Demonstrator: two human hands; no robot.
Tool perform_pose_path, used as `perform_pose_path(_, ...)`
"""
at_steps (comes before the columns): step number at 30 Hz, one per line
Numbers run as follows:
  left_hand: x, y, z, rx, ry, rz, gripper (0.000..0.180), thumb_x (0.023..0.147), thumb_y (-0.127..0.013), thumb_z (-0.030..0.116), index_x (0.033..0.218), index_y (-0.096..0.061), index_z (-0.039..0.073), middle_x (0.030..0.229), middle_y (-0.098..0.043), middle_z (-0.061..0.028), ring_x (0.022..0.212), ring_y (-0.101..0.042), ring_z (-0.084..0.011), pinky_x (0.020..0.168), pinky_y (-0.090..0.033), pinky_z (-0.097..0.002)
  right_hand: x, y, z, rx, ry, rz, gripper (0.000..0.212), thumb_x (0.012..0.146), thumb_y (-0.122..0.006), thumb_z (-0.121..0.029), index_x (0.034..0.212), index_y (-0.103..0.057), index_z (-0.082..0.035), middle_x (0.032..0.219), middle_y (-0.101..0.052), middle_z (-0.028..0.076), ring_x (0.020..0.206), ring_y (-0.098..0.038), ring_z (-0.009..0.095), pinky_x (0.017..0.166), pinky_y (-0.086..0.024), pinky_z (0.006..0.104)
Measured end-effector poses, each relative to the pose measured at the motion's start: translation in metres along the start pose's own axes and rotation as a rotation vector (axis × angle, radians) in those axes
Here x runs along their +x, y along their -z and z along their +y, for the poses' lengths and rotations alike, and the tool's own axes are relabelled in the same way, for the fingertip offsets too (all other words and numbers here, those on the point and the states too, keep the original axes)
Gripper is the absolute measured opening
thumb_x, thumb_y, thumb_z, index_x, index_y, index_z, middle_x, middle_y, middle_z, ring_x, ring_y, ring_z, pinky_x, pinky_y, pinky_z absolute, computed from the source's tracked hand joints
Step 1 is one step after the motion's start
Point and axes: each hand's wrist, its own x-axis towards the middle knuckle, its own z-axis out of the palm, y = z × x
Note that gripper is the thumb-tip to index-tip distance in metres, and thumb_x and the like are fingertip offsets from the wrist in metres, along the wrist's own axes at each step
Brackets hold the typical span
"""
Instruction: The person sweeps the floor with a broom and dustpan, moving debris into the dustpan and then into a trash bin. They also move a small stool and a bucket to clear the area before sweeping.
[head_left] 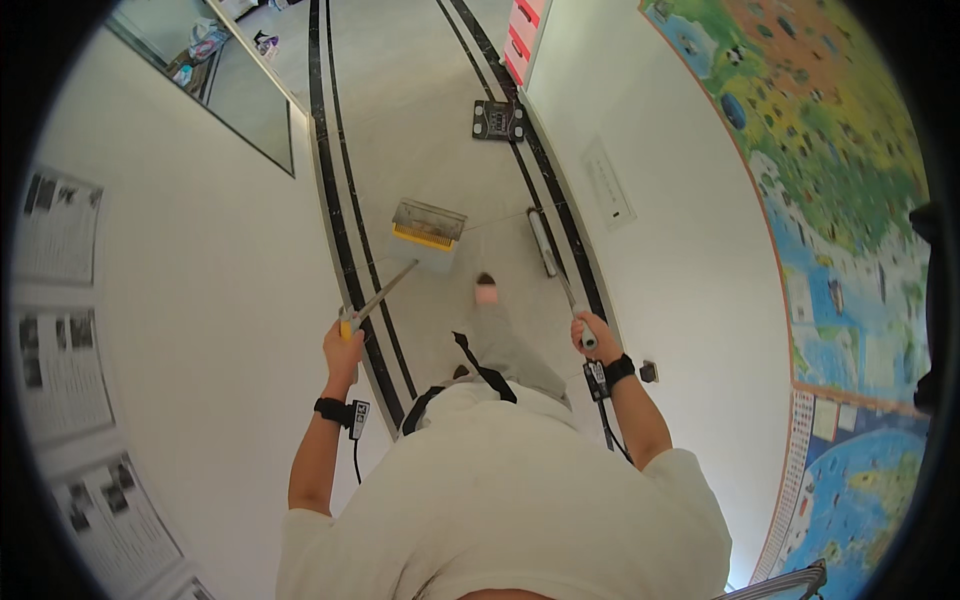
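Note:
My left hand (pixel 343 345) is closed round the yellow-tipped handle of a long-handled dustpan (pixel 430 218). Its grey pan, with a yellow comb strip along the inside, rests on or just above the floor ahead and left of my feet. On the other side, my right hand (pixel 597 338) grips the grey end of a broom (pixel 542 243). The narrow head of the broom lies along the dark floor stripe by the right wall, apart from the dustpan. Whether its bristles touch the floor I cannot tell.
A dark square bathroom scale (pixel 498 120) lies farther on by the right wall. Beyond it stands a pink drawer unit (pixel 522 42). White walls flank the narrow passage; a colourful map (pixel 830 150) hangs right, a mirror-like panel (pixel 225 80) left. My foot (pixel 486 288) is ahead.

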Motion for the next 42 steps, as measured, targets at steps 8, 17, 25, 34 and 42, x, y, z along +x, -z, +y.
perform_pose_path(8,0.158,-0.025,0.052,0.021,0.137,-0.062,0.034,0.073,-0.058,0.007,0.106,-0.061,0.003,0.067,-0.055,-0.0039,0.053,-0.048,-0.0114,0.049,-0.041,-0.0271,0.271,-0.030,-0.142,-0.063,0.137,0.177,0.019,0.086,-0.055,-0.021,0.094,-0.051,-0.004,0.071,-0.053,0.008,0.061,-0.054,0.015,0.055,-0.047,0.0269)
perform_pose_path(17,0.289,-0.021,0.063,0.104,0.002,-0.057,0.035,0.074,-0.056,0.006,0.109,-0.061,0.006,0.058,-0.047,0.0015,0.041,-0.042,-0.0063,0.038,-0.034,-0.0222,0.444,-0.160,-0.157,-0.657,0.003,0.188,0.015,0.089,-0.044,-0.015,0.089,-0.045,0.000,0.073,-0.052,0.014,0.060,-0.054,0.023,0.051,-0.047,0.0349)
perform_pose_path(25,0.407,0.021,0.091,0.137,0.058,-0.161,0.034,0.071,-0.061,0.013,0.102,-0.061,-0.001,0.065,-0.057,-0.0097,0.058,-0.052,-0.0155,0.056,-0.044,-0.0306,0.469,-0.329,-0.124,0.014,-0.344,0.357,0.023,0.091,-0.043,-0.023,0.101,-0.033,-0.004,0.066,-0.046,0.006,0.049,-0.047,0.017,0.040,-0.042,0.0300)
perform_pose_path(34,0.507,0.069,0.089,0.289,-0.146,-0.272,0.034,0.069,-0.060,0.015,0.100,-0.060,0.000,0.073,-0.060,-0.0203,0.067,-0.059,-0.0343,0.063,-0.047,-0.0359,0.455,-0.431,-0.112,0.004,-0.130,0.362,0.025,0.090,-0.048,-0.029,0.094,-0.035,-0.009,0.062,-0.043,0.002,0.046,-0.043,0.012,0.036,-0.037,0.0253)
perform_pose_path(42,0.561,0.074,0.074,0.382,-0.211,-0.274,0.042,0.068,-0.062,0.017,0.104,-0.058,-0.003,0.081,-0.061,-0.0249,0.078,-0.060,-0.0401,0.070,-0.048,-0.0426,0.522,-0.463,-0.168,-0.326,-0.004,0.376,0.026,0.090,-0.051,-0.030,0.084,-0.043,-0.006,0.062,-0.046,0.002,0.043,-0.043,0.010,0.036,-0.037,0.0219)
